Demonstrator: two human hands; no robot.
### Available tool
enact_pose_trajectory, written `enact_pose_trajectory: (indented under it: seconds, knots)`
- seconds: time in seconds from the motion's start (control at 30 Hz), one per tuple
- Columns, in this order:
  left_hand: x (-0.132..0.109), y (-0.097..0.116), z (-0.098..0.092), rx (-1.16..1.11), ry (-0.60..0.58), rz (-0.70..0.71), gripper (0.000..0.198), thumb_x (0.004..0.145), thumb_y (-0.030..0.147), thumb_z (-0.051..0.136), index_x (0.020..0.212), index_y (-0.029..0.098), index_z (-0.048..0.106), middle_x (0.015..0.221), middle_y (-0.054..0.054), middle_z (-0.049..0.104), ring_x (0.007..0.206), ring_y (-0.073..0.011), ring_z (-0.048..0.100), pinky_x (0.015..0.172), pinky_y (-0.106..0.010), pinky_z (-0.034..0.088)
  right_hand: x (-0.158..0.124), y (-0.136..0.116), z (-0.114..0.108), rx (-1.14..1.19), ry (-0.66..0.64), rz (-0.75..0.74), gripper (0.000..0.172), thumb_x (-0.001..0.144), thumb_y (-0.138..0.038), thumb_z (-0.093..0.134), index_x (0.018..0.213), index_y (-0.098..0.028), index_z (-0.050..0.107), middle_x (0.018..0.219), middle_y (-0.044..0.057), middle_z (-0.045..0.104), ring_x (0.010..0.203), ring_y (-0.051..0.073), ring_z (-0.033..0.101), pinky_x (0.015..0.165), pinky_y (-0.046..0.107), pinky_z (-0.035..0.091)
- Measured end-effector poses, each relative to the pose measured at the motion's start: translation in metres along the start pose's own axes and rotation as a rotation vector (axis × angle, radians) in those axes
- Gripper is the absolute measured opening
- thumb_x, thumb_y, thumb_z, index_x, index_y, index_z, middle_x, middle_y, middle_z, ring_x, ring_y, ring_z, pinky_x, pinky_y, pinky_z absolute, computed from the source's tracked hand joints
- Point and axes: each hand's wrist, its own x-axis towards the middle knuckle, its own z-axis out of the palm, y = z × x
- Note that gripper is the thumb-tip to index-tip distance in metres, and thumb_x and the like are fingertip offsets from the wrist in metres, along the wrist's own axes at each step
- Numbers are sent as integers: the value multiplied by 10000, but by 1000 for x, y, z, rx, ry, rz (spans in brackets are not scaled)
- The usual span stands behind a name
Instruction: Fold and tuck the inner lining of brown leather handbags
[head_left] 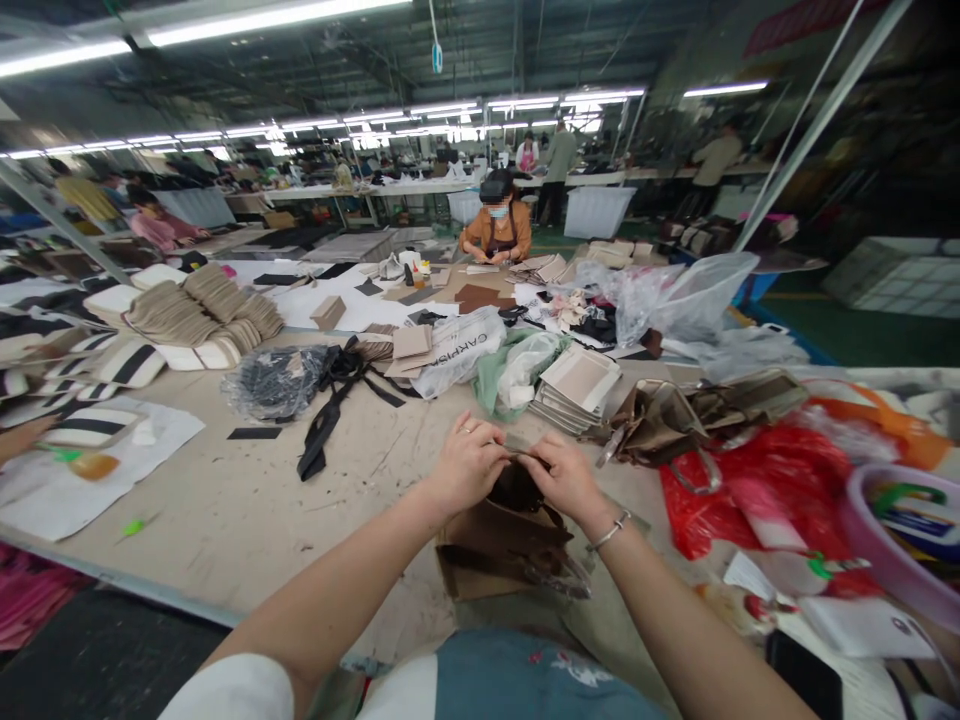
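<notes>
My left hand (472,465) and my right hand (561,478) meet over the worktable, fingers pinched along the upper edge of a brown bag piece (499,550). It looks like an unfinished bag in leather-like material. Its dark opening faces up between my hands, and the body hangs or rests close to my apron. Clear plastic film lies at its lower right. My fingers cover much of the gripped edge. Just beyond my hands is a stack of beige panels (576,388), and more brown bag pieces (664,420) lie to the right.
At the right are a red plastic bag (780,480), a purple basin (862,530) and a dark phone (804,675). Black straps (324,440) and a plastic-wrapped bundle (276,382) lie left. A co-worker (499,225) sits opposite; another person's arm reaches in at far left.
</notes>
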Motion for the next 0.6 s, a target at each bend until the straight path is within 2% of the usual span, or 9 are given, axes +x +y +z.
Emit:
enact_pose_trajectory:
  seconds: [0.2, 0.33, 0.43, 0.6]
  knots:
    - [-1, -2, 3, -54, 0, -57, 69, 785, 234, 624, 748, 212, 678, 883, -29, 605, 866, -176, 538, 1012, -449, 327, 0, -1, -2, 4, -2, -2, 234, 874, -297, 504, 682, -209, 605, 683, 32, 529, 690, 169, 498, 620, 277, 393]
    - [-1, -2, 1, -61, -10, -78, 64, 770, 213, 628, 829, 193, 644, 904, -36, 598, 899, -185, 538, 989, -420, 360, 1, -1, -2, 6, -8, 9, 228, 871, -292, 511, 677, -209, 597, 689, 27, 523, 693, 166, 492, 623, 275, 392]
    - [-1, -1, 1, -31, -17, -59, 97, 784, 235, 615, 873, 212, 644, 916, -32, 601, 894, -188, 540, 995, -439, 348, 1, -1, -1, -1, -18, 5, 229, 875, -288, 511, 679, -205, 595, 686, 22, 511, 692, 161, 489, 626, 272, 389]
    - [0, 1, 3, 14, -15, -36, 89, 813, 266, 587, 839, 231, 664, 904, -20, 603, 882, -175, 537, 1037, -457, 292, 0, -2, -2, 9, -15, 4, 222, 878, -287, 510, 697, -201, 605, 683, 22, 508, 694, 161, 492, 626, 272, 390]
